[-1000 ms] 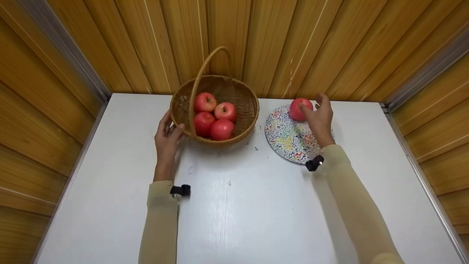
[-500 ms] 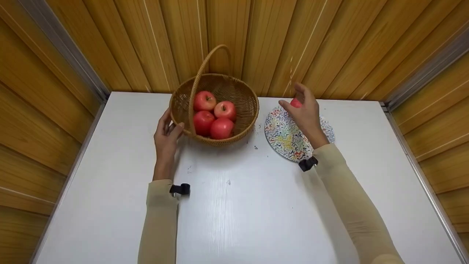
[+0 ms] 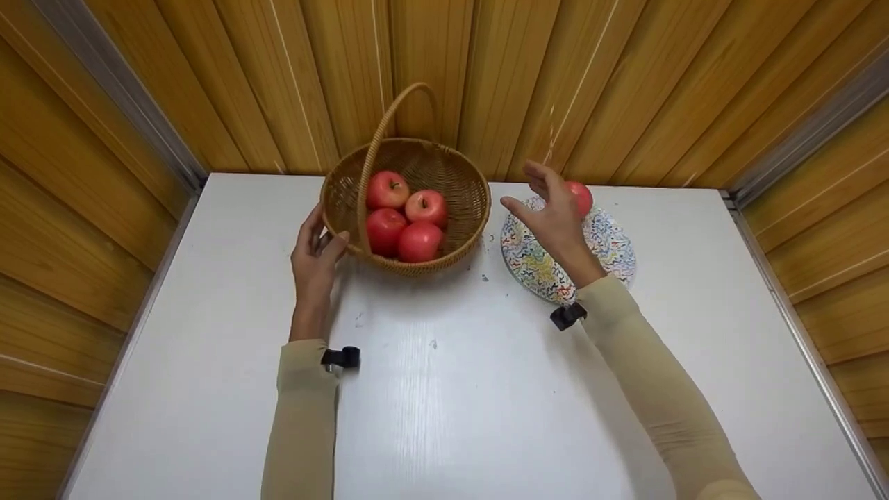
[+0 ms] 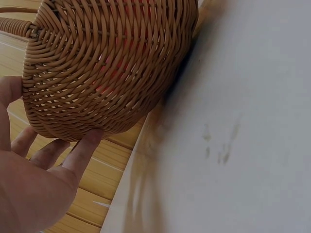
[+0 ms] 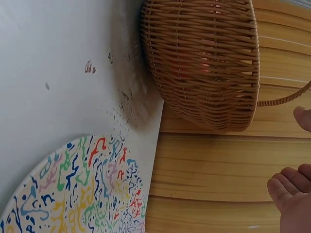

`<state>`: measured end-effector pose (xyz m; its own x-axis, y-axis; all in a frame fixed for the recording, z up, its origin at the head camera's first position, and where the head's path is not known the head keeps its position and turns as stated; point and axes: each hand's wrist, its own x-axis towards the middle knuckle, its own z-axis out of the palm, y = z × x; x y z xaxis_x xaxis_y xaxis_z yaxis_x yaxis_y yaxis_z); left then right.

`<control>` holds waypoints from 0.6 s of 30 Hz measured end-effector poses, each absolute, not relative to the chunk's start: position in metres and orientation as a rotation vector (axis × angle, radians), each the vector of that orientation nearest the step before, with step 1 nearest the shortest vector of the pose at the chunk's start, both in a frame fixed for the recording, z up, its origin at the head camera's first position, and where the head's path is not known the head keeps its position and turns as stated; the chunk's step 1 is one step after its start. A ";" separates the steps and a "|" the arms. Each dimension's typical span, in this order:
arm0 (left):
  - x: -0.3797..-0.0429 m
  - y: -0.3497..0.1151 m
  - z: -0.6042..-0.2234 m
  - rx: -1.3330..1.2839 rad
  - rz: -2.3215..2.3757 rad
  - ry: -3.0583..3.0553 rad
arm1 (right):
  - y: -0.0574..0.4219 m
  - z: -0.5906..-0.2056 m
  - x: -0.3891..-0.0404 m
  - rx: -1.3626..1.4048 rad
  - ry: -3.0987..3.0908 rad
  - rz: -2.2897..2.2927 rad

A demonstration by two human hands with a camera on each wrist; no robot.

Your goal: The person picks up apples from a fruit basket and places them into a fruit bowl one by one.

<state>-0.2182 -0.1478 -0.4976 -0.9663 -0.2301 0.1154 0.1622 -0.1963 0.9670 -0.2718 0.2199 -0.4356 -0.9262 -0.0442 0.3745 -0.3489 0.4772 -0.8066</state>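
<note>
Apples (image 3: 420, 242): 5 (4 in basket (image 3: 469, 187), 1 on plate (image 3: 615, 243))
Basket: 1, left hand (image 3: 316, 253) gripping its side
Plate: 1, right hand (image 3: 555, 219) above, fingers spread

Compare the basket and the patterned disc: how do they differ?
The basket is deep, brown and woven, with an arched handle; the disc is flat, white with multicoloured squiggles.
The basket holds four visible apples; the disc shows just one apple, near its far edge.
Both look round and sit on the white table.
</note>
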 end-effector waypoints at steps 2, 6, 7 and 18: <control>-0.218 -0.148 -0.497 0.074 -2.255 -1.799 | 0.213 -0.435 -0.270 0.389 -2.398 1.436; -0.218 -0.148 -0.498 0.072 -2.264 -1.790 | 0.201 -0.433 -0.269 0.469 -2.375 1.436; -0.218 -0.148 -0.498 0.070 -2.264 -1.788 | 0.198 -0.433 -0.268 0.484 -2.375 1.430; -0.218 -0.149 -0.498 0.049 -2.234 -1.804 | 0.173 -0.433 -0.266 0.648 -2.423 1.417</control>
<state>-0.2182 -0.1487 -0.4983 -0.9634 -0.2281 0.1409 0.1858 -0.1889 0.9643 -0.2658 0.1734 -0.4332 -0.8666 -0.2452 0.4345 -0.4989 0.4245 -0.7556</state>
